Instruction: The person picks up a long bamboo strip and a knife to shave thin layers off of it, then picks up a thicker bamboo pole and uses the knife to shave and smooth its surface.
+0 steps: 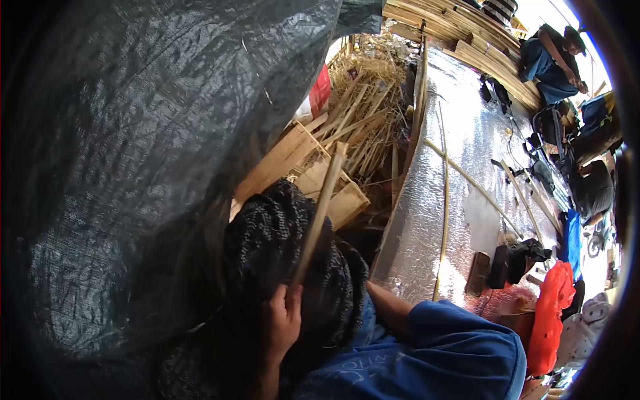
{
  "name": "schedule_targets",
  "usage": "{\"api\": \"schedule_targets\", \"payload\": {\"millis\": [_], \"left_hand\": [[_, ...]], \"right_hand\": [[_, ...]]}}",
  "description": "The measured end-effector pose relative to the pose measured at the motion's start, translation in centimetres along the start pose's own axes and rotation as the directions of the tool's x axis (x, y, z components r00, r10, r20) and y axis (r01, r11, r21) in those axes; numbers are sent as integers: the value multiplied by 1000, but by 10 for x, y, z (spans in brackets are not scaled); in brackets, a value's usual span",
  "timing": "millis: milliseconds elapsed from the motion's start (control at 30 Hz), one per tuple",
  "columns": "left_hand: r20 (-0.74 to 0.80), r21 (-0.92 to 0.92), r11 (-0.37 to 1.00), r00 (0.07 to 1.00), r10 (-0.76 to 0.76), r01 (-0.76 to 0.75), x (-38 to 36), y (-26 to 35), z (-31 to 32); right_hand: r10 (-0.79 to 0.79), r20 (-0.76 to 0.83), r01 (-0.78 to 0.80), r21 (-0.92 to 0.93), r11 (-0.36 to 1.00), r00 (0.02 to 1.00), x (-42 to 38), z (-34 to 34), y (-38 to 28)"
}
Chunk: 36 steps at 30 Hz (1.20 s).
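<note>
My left hand (283,320) is closed round the lower end of a pale bamboo or wooden stick (321,210), which slants up and slightly right. Dark patterned cloth (277,227) lies behind and around the stick, over my lap. On the right, my bare forearm (390,308) comes out of a blue sleeve (460,340) and passes behind the cloth's edge. My right hand is hidden there, so what it holds or touches cannot be seen.
A dark tarp (147,167) fills the left side. Wooden boxes (283,160) and split sticks with straw (363,113) are ahead. Rightward are a silvery foil sheet (417,233), long strips, a red bag (552,317) and a seated person (553,63).
</note>
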<state>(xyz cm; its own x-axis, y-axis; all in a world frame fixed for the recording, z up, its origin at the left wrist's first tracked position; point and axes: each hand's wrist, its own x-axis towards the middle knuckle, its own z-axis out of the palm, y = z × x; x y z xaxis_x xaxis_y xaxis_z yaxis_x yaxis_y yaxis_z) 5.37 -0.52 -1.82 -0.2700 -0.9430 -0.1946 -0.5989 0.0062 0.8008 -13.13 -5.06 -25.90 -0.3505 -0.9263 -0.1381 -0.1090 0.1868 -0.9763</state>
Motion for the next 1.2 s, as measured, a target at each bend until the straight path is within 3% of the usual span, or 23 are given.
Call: {"api": "schedule_targets", "payload": {"millis": [33, 67, 100, 133, 200, 267, 333, 367, 433, 500, 567, 833, 1133, 1200], "left_hand": [[-18, -14, 1000, 1000, -1, 0, -2, 7, -2], [-20, -16, 1000, 1000, -10, 10, 1, 6, -4], [-18, -9, 1000, 1000, 1, -1, 1, 5, -3], [-9, -6, 1000, 1000, 14, -14, -2, 3, -1], [-22, -55, 998, 999, 38, -39, -1, -3, 1], [7, -17, 1000, 1000, 22, -22, 1, -1, -2], [-5, -14, 999, 999, 33, -33, 2, 1, -2], [-15, -9, 999, 999, 45, -45, 2, 2, -1], [-18, -13, 999, 999, 45, -46, 1, -3, 1], [-20, -10, 999, 998, 52, -52, 2, -3, 0], [41, -22, 999, 998, -47, 48, 0, 2, -3], [0, -21, 999, 999, 34, -34, 1, -6, 1], [-1, 6, 1000, 1000, 29, -29, 3, -2, -1], [11, 8, 1000, 1000, 27, -27, 2, -2, 1]], "right_hand": [[-34, -39, 43, 256, 966, 999, -28, -9, -55], [-29, -31, 36, 254, 966, 999, -18, -16, -43], [27, -155, -33, -39, 999, 988, -6, -28, -23], [39, -288, -136, -324, 936, 957, 4, -41, -13], [-110, -398, -8, -284, 959, 911, 29, -60, -71], [-157, -419, 135, -81, 987, 894, 62, -78, -97], [-91, -294, 196, 351, 916, 951, 64, -80, -158], [-92, -290, 195, 350, 916, 952, 65, -80, -175], [-150, -63, 153, 673, 723, 987, 66, -76, -193], [-118, -47, 119, 664, 738, 992, 64, -69, -194], [-106, -41, 107, 657, 746, 994, 61, -63, -187], [-40, -100, 91, 588, 804, 994, 44, -69, -191], [-137, -36, 133, 556, 820, 990, 47, -57, -186], [-104, -146, 171, 582, 795, 984, 41, -56, -183]]}}
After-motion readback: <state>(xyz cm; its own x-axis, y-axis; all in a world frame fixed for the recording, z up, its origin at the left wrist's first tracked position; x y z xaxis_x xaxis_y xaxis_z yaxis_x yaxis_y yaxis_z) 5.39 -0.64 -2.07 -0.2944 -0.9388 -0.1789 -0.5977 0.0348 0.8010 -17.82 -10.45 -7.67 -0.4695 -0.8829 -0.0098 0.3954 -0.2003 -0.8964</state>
